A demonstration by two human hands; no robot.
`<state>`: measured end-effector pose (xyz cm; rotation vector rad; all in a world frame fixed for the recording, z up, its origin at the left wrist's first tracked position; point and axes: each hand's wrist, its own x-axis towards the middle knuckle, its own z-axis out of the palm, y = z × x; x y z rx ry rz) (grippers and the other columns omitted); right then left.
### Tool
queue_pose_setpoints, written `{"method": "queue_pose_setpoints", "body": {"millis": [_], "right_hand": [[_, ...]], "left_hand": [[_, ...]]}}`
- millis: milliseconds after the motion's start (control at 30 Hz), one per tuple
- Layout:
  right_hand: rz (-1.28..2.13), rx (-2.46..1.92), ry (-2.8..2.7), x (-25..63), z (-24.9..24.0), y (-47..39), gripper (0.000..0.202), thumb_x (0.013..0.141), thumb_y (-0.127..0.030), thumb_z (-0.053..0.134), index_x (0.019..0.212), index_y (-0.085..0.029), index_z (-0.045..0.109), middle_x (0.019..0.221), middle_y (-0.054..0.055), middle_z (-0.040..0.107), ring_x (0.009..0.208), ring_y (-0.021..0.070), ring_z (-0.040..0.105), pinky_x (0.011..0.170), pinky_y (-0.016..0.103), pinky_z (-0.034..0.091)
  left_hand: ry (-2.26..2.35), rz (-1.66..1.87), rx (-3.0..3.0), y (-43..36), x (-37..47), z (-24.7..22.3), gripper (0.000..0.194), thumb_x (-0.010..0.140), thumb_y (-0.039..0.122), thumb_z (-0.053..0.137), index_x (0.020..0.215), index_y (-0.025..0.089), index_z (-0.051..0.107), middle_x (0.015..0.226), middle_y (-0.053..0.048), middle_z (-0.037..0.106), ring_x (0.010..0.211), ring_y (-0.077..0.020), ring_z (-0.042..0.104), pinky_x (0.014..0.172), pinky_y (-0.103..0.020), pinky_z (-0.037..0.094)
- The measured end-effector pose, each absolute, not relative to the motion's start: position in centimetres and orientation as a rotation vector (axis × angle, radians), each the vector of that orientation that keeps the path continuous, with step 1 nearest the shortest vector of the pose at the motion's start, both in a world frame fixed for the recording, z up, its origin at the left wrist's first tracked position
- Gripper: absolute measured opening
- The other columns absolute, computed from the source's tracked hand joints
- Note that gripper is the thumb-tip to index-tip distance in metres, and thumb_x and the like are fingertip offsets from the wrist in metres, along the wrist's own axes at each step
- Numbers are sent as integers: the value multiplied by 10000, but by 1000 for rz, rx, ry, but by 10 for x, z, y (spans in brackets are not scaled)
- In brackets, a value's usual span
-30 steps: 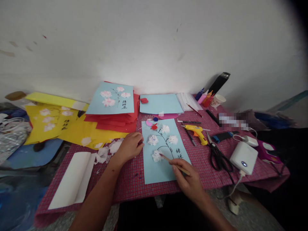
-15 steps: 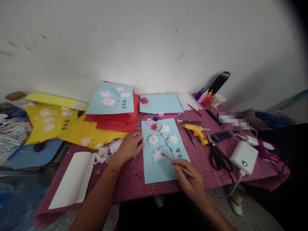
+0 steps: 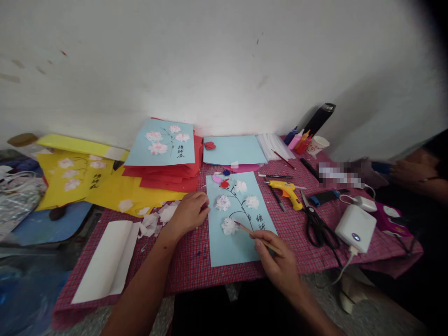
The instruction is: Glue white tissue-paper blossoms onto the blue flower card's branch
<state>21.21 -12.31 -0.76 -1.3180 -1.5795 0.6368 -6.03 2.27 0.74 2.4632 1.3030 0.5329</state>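
Observation:
My right hand (image 3: 275, 254) is closed around a paintbrush (image 3: 246, 229), its tip at the lower left white paper flower (image 3: 229, 226). That flower sits on a light blue sheet (image 3: 231, 252) with a drawn dark stem, several white crumpled-paper flowers and black handwriting. Beside the sheet's left edge rests my left hand (image 3: 191, 211), fingers loosely bent and thumb a little apart, with nothing seen in it. Small pools of red paint (image 3: 224, 184), pink paint (image 3: 217, 178) and blue paint (image 3: 226, 172) lie by the sheet's top edge. White paper scraps (image 3: 157, 221) are left of that hand.
Right of the sheet lie a yellow glue gun (image 3: 285, 192), black scissors (image 3: 317, 228) and a white power bank (image 3: 356, 228). Paint bottles (image 3: 301, 142) and a paper cup (image 3: 317, 145) stand behind. A red paper stack (image 3: 171, 179) is back left. Another person's arm (image 3: 416, 172) shows at right.
The brush tip shifts very slightly at the lower left flower. At the right edge, another person's arm and hand have come into view. My left hand stays in place.

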Motion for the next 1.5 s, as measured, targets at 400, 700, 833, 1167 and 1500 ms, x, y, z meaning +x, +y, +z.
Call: {"method": "queue_pose_setpoints", "body": {"millis": [400, 700, 833, 1167, 1500], "right_hand": [[634, -1287, -1592, 214, -7, -131, 176, 979, -202, 588, 1111, -262, 689, 994, 29, 744, 881, 183, 712, 769, 272, 556], [619, -1263, -1651, 212, -2, -131, 173, 971, -189, 586, 1097, -244, 690, 982, 42, 746, 866, 189, 716, 755, 284, 564], [607, -1262, -1677, 209, 1, -128, 183, 963, -189, 589, 1104, -243, 692, 1000, 49, 752, 873, 195, 723, 765, 295, 573], [594, -1253, -1679, 213, 5, -133, 155, 955, -184, 588, 1052, -235, 698, 926, 47, 748, 809, 191, 720, 715, 288, 575], [595, -1213, -1728, 211, 4, -136, 181, 954, -166, 579, 1080, -239, 687, 951, 52, 746, 828, 192, 722, 732, 295, 580]], "left_hand": [[1301, 532, 2470, 22, -60, 8, 50, 890, 204, 591, 856, 216, 557, 1002, -52, 665, 966, -236, 619, 883, -379, 478], [1308, 525, 2458, 22, -60, 10, 48, 889, 213, 584, 847, 215, 560, 1003, -52, 665, 966, -236, 619, 884, -374, 476], [1306, 519, 2464, 22, -60, 10, 43, 893, 219, 583, 856, 217, 562, 1004, -53, 665, 968, -239, 618, 892, -382, 478], [1309, 511, 2459, 22, -59, 10, 28, 894, 218, 587, 869, 217, 573, 1005, -57, 662, 981, -242, 617, 905, -389, 479], [1314, 505, 2460, 22, -60, 9, 48, 898, 217, 588, 859, 216, 559, 1018, -59, 666, 988, -243, 620, 906, -388, 478]]}}
